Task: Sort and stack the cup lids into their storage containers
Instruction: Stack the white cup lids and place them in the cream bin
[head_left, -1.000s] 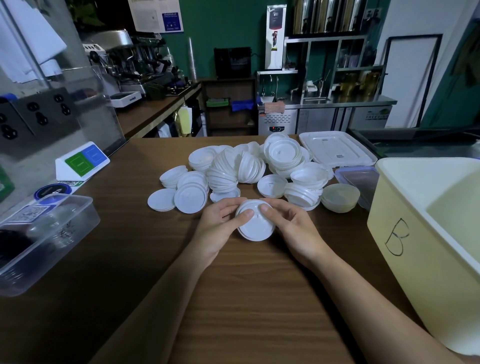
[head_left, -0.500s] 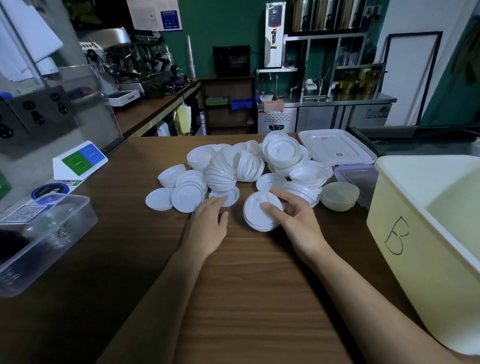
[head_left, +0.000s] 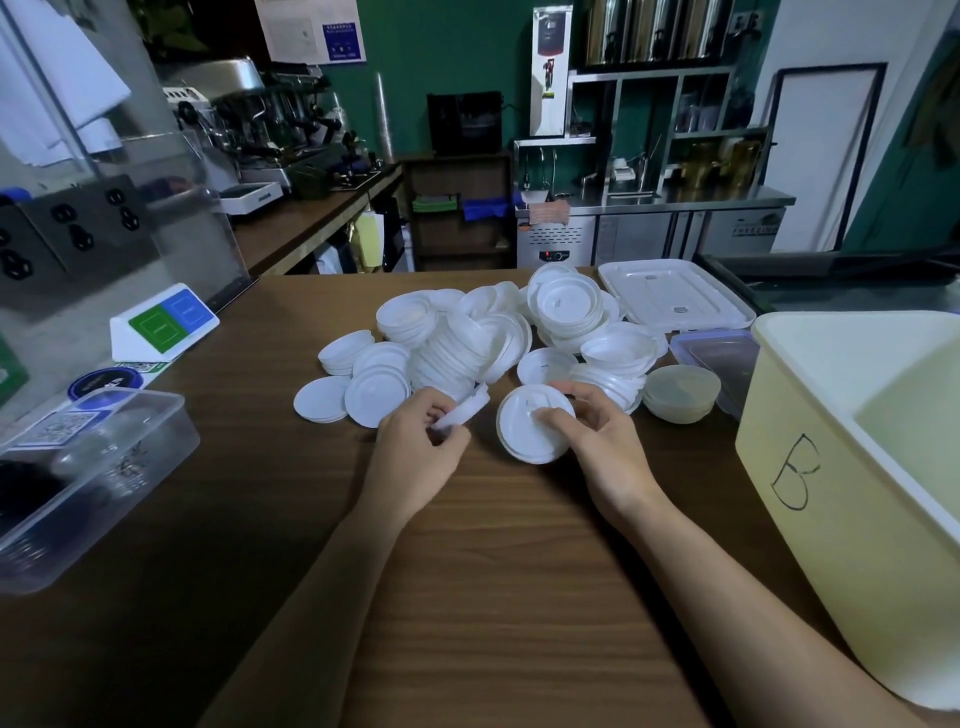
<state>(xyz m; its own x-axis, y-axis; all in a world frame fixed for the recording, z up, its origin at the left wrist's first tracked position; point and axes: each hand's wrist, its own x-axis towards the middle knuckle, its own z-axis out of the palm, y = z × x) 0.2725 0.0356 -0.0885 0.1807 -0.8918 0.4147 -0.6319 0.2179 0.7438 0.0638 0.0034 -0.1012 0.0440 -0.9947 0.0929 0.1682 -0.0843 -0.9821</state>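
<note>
Hands on round plastic lids

Dark wood table, heap of white cup lids mid-table, flat white tray lid behind, small frosted lid stack right of the heap, pale yellow bin marked B far right, clear tub far left, green-and-blue card beyond it

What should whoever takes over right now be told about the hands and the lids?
Left hand pinches a single lid, tilted.
Right hand grips a small lid stack over the table.
Most lids lie in a loose pile on the table; yellow bin marked B stands right, clear tub left.
Done: a few lids nested; none visible in the bin.
Left: add the single lid, sort the pile, fill containers.
</note>
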